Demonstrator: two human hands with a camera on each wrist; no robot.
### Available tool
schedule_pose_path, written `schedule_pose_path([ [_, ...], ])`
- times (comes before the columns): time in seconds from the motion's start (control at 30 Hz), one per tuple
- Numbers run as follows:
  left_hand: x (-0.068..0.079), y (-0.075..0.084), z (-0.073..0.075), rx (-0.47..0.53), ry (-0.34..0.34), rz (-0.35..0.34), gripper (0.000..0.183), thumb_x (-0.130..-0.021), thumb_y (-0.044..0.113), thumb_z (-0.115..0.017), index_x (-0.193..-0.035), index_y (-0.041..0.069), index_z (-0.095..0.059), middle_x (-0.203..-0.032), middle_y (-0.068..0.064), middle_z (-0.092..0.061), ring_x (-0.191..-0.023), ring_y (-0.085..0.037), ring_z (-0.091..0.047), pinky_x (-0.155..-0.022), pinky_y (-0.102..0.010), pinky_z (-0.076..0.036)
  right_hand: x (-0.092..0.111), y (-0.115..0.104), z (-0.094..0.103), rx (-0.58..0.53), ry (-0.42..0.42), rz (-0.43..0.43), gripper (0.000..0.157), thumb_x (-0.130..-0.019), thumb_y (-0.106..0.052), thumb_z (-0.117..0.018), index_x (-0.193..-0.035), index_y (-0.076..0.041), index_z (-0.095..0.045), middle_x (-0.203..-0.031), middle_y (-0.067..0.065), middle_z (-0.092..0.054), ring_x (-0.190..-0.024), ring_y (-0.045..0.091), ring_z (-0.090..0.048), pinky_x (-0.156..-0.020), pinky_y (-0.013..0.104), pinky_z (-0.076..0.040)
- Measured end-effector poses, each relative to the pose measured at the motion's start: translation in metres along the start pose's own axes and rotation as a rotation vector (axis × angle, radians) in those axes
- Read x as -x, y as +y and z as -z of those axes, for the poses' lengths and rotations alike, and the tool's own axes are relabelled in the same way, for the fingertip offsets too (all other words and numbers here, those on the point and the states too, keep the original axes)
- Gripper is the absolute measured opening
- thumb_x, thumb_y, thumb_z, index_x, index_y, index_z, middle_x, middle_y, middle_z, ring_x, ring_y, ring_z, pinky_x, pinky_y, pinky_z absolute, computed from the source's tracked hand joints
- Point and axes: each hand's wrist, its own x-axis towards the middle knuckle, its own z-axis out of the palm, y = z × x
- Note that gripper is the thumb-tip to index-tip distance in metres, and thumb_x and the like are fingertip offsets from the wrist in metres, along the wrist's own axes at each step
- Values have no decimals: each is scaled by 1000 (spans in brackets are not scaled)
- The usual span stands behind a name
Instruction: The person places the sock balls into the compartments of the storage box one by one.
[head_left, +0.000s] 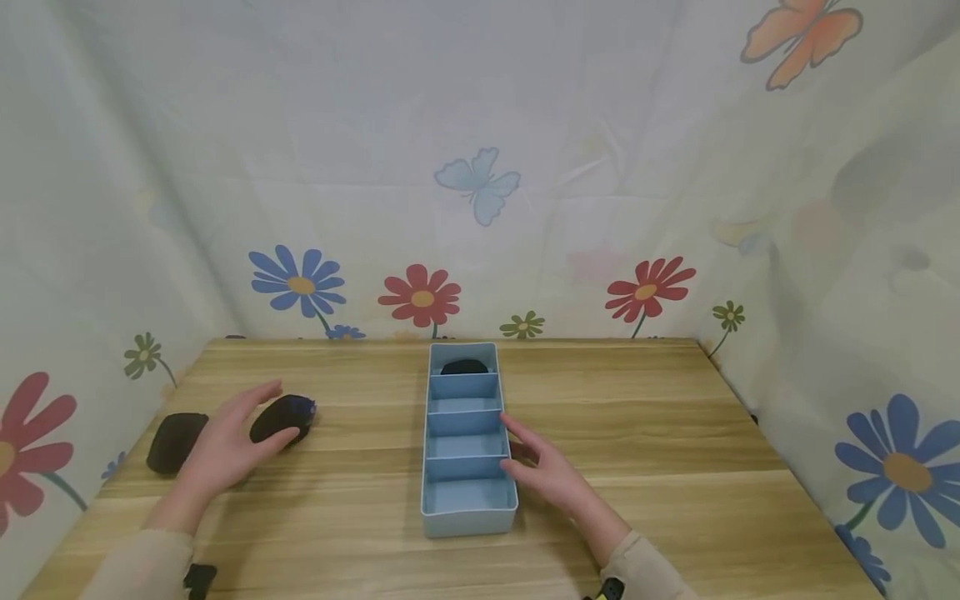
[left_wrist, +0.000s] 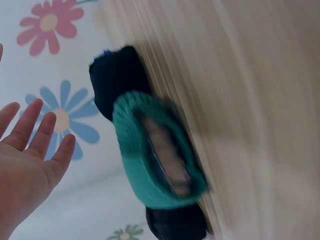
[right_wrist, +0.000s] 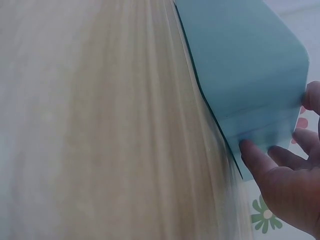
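My left hand (head_left: 228, 442) hovers above the left of the table, fingers spread and gripping nothing. Near its fingertips lies a dark rolled cloth bundle (head_left: 281, 419) with a blue patch. Another dark bundle (head_left: 176, 443) sits left of the wrist. Between two dark bundles, the left wrist view shows a green ribbed rolled cloth bundle (left_wrist: 132, 150), blurred; the hand hides it in the head view. At mid-table stands a light blue divided box (head_left: 468, 523), a black bundle (head_left: 465, 367) in its far compartment. My right hand (head_left: 551, 475) touches the box's right wall with its fingertips.
A wooden table (head_left: 637, 417) carries everything. Behind it and on both sides hangs a pale cloth (head_left: 360, 167) printed with flowers and butterflies. The box's nearer compartments show bare floors.
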Motion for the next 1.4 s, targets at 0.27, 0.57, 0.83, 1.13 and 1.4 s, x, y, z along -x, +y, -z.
schedule_pose_path([
  [0.27, 10, -21, 14, -11, -3, -14, 84, -82, 31, -82, -147, -3, -40, -138, -30, -48, -125, -54, -40, -91, -69, -34, 0, -2, 2, -10, -8, -24, 66, -97, -10, -63, -154, -1, -32, -156, 22, -31, -131, 47, -45, -110, 58, -31],
  [0.57, 23, -47, 20, 77, -93, 17, 92, -82, 28, -83, -153, 1, -31, -147, -35, -34, -130, -59, -30, -91, -74, -32, 0, -2, 1, -7, -8, -37, 66, -97, -11, -64, -154, -3, -32, -157, 21, -31, -132, 46, -44, -111, 57, -31],
  [0.83, 30, -65, 20, 75, -140, 12, 96, -77, 27, -86, -152, 0, -34, -145, -35, -37, -128, -61, -31, -91, -75, -31, 1, -3, 0, -9, -7, -42, 66, -96, -11, -65, -154, -3, -33, -156, 21, -32, -131, 46, -45, -110, 57, -32],
  [1.13, 29, -71, 20, 75, -179, 28, 91, -76, 26, -87, -147, -4, -40, -144, -35, -39, -126, -60, -35, -93, -72, -31, 1, -2, 1, -21, -12, -27, 67, -96, -11, -65, -153, -2, -32, -156, 22, -32, -132, 46, -44, -111, 57, -31],
  [1.4, 32, -78, 19, 45, -233, 58, 87, -74, 28, -87, -142, -5, -45, -140, -36, -43, -125, -60, -36, -92, -70, -34, 0, -1, 1, -19, -18, -26, 67, -96, -11, -64, -154, -1, -31, -156, 22, -31, -132, 46, -44, -111, 57, -30],
])
